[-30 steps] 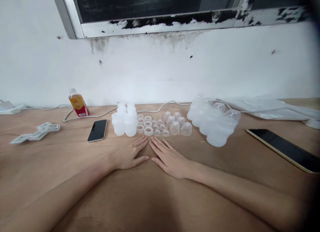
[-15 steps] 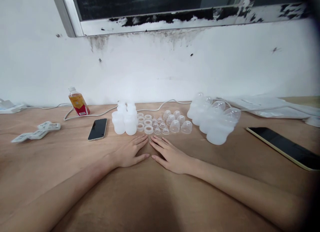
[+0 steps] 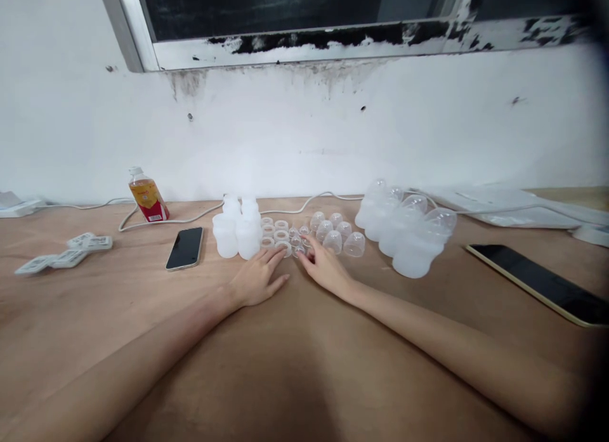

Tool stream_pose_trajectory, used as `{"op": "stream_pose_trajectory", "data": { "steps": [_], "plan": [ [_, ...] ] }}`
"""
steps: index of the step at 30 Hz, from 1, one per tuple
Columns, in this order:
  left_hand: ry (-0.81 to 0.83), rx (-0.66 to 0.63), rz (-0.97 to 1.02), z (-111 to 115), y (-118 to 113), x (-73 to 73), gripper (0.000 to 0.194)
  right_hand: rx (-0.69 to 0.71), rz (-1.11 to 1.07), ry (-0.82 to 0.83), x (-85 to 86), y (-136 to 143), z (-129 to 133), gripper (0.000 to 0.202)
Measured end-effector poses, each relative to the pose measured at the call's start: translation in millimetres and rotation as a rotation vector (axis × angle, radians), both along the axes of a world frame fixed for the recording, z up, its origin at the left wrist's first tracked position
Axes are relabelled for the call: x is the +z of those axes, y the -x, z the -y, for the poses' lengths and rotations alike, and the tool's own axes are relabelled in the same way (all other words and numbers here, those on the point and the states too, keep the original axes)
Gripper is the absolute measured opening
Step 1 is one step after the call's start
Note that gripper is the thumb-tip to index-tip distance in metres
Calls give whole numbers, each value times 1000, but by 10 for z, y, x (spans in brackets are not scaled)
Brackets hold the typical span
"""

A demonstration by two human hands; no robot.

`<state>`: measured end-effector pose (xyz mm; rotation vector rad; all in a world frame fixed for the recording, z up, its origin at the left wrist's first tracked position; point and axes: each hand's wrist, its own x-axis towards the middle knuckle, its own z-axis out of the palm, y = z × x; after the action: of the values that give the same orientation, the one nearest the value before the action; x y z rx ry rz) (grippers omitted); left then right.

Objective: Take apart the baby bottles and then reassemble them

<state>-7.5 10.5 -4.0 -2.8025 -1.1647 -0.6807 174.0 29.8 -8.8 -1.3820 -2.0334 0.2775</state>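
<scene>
My left hand [image 3: 259, 278] rests on the table with its fingers stretched forward and its thumb out to the side. Its fingertips reach the front of several translucent collar rings [image 3: 267, 242], and whether they press on one is unclear. My right hand [image 3: 327, 271] is at the small clear bottle nipples [image 3: 297, 251], thumb and forefinger apart around the front of the group; part of that group is covered by the hand. Right of the nipples stand several clear dome caps [image 3: 354, 245]. Frosted white bottles [image 3: 248, 238] stand in rows behind my left hand.
Further right are bottles with clear domes on top [image 3: 413, 258]. A phone [image 3: 184, 248] lies left, a larger one [image 3: 533, 280] right. A drink bottle [image 3: 151, 201], white cable [image 3: 304, 206], white labelled pieces [image 3: 69, 258] and plastic bag [image 3: 504, 207] are near the wall.
My right hand has moved forward from the bare table to the nipples, its fingers curling. My left hand has slid slightly forward, its fingertips now at the front rings.
</scene>
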Motion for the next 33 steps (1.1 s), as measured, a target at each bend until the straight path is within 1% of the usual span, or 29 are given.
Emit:
{"op": "stream_pose_trajectory", "data": {
  "steps": [2,4,6,7,10,13,15,17,20,22,25,26,28,31,33],
  "plan": [
    [-6,-27,13,13,10,9,42,-8,-28,7,3,12,-58,30],
    [-6,-47,33,44,22,29,35,17,-70,-6,19,17,-70,21],
    [-18,-47,67,76,31,47,32,74,-108,-26,42,15,-40,19],
    [-28,-43,84,89,33,50,35,106,-111,-36,53,13,-15,19],
    [-14,-57,85,107,37,41,44,181,-24,-23,79,9,67,18],
    [35,-77,95,104,46,19,42,187,136,-1,84,14,137,14],
    [45,-57,204,91,59,3,42,165,227,-24,72,18,175,20],
    [75,-50,370,67,77,-16,41,137,289,-49,51,23,206,25],
    [194,-79,622,14,103,-56,35,94,328,-62,20,32,235,23],
    [298,-88,748,-18,112,-81,33,82,331,-79,13,36,244,21],
    [414,-69,811,-33,114,-86,33,90,245,-128,30,33,242,23],
    [416,-57,797,-29,113,-76,33,105,181,-140,40,30,237,23],
    [364,-17,738,-13,112,-48,33,156,15,-125,59,17,216,25],
    [302,43,670,4,112,-13,33,202,-247,17,63,-7,161,27],
    [328,31,684,1,110,-11,32,186,-387,105,44,-21,119,28]
  ]
}}
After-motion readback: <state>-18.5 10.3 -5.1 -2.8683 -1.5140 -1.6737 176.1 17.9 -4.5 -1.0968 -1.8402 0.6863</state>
